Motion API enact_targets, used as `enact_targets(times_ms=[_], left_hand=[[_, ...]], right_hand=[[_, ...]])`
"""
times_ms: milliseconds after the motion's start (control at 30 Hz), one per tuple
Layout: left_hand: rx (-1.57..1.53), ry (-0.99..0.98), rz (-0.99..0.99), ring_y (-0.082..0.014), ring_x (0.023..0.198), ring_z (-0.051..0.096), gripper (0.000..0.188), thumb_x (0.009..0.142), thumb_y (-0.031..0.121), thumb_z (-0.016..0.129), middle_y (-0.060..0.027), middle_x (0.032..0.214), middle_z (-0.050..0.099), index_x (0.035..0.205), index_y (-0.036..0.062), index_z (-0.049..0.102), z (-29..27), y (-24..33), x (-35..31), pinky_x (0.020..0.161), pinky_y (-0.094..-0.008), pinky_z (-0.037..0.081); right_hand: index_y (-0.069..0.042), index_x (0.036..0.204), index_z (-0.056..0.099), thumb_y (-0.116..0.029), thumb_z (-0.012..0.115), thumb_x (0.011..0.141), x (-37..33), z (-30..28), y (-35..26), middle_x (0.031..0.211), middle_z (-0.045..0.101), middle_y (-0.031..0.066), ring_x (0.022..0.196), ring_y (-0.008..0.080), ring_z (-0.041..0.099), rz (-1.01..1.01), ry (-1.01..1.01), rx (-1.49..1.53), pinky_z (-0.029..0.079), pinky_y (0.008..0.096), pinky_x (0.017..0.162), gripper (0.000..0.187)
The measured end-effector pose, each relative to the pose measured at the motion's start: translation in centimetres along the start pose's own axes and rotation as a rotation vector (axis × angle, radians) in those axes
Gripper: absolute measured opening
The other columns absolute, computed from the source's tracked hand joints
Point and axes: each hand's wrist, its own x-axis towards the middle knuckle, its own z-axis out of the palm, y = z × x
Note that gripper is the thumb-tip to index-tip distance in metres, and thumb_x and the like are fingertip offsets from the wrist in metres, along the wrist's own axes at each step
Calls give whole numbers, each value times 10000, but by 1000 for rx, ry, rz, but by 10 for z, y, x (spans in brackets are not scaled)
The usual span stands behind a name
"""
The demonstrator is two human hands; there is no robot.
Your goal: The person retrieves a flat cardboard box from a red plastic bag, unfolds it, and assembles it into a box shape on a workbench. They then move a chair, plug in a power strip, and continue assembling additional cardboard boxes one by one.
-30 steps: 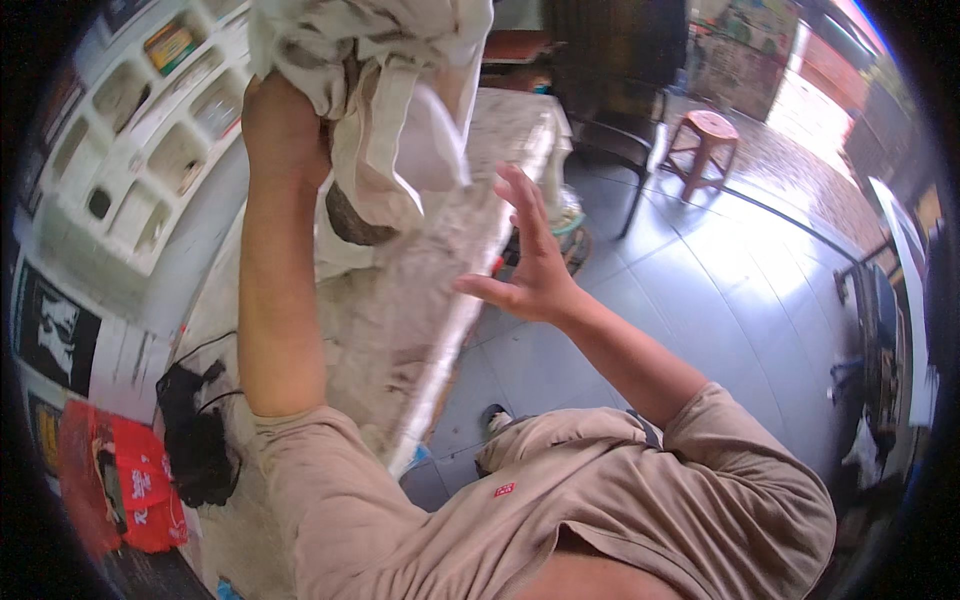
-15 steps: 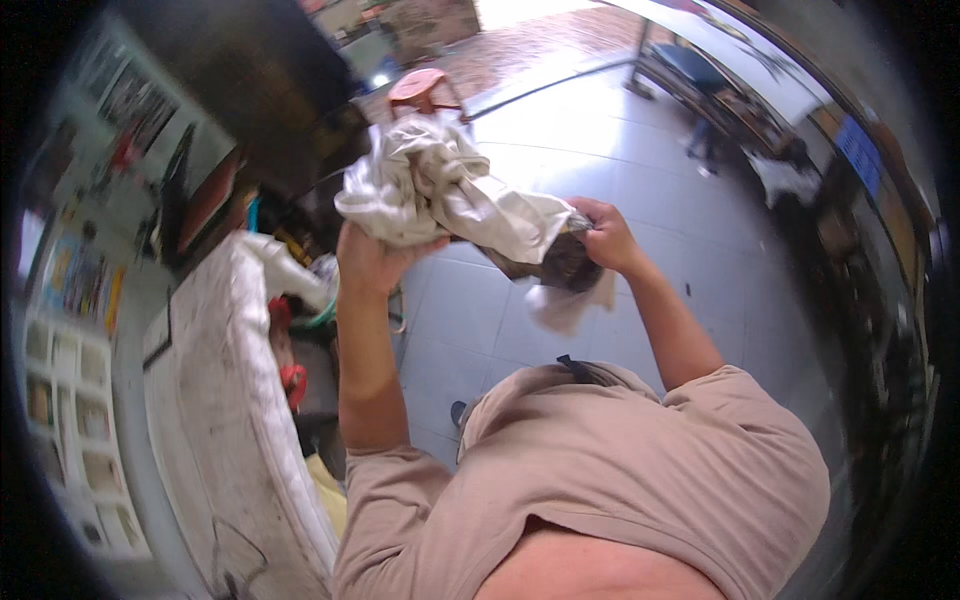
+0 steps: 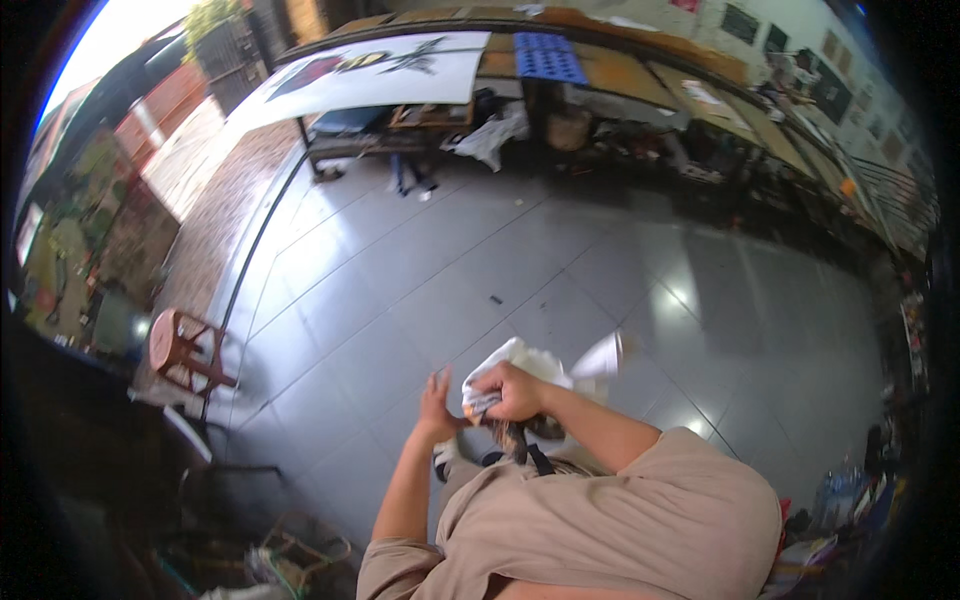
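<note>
A white cloth bundle (image 3: 514, 354) hangs low in front of my body, with a loose white flap (image 3: 598, 360) sticking out to the right. My right hand (image 3: 512, 390) is closed on the bundle's near side. Below that hand, dark brown material (image 3: 512, 438) shows, partly hidden by the fingers and forearm. My left hand (image 3: 436, 408) is at the bundle's left with its fingers spread upward. Its thumb points toward a small orange-and-grey patch beside the right hand; whether it touches is not clear.
A red-brown plastic stool (image 3: 180, 345) stands at the left on the grey tiled floor (image 3: 420, 270). Along the far side runs a long worktable with a printed white sheet (image 3: 380, 70) and a blue patterned piece (image 3: 550, 58). Wire hangers (image 3: 300, 550) lie at lower left.
I have turned rightward, bringing the long worktable ahead. The cloth is lower and closer to my body. My left hand no longer supports it from beneath and has its fingers spread.
</note>
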Motion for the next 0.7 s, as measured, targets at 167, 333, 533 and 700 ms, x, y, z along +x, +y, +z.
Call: enact_targets(times_ms=[167,333,533,700], left_hand=[[-305,-377,309,-275,1041,501,540,563,153,775,-146,1090,551,1063,117,573,20,6,34,922,-355,372],[-475,-422,49,-139,762,531,308,623,146,768,-60,871,615,866,42,610,-44,14,66,709,-286,445],[-361,-91,117,-130,692,498,506,546,193,822,-73,855,586,932,12,549,-124,16,67,633,-278,435],[194,-284,-124,-338,905,553,448,584,197,776,-171,985,584,966,63,587,-140,11,58,757,-382,448]], right_hand=[[-11,777,637,-186,631,763,-6,-11,-40,719,610,33,659,75,516,267,203,173,415,231,589,176],[-6,765,637,-208,598,813,-9,-33,-45,723,597,11,655,57,500,432,692,-47,402,210,601,211],[9,832,631,-219,584,828,6,-35,-25,806,618,59,702,133,540,268,852,-335,414,246,629,232],[-13,848,629,-299,570,839,-10,-46,-37,723,601,87,653,136,522,373,1171,-379,408,266,610,292]])
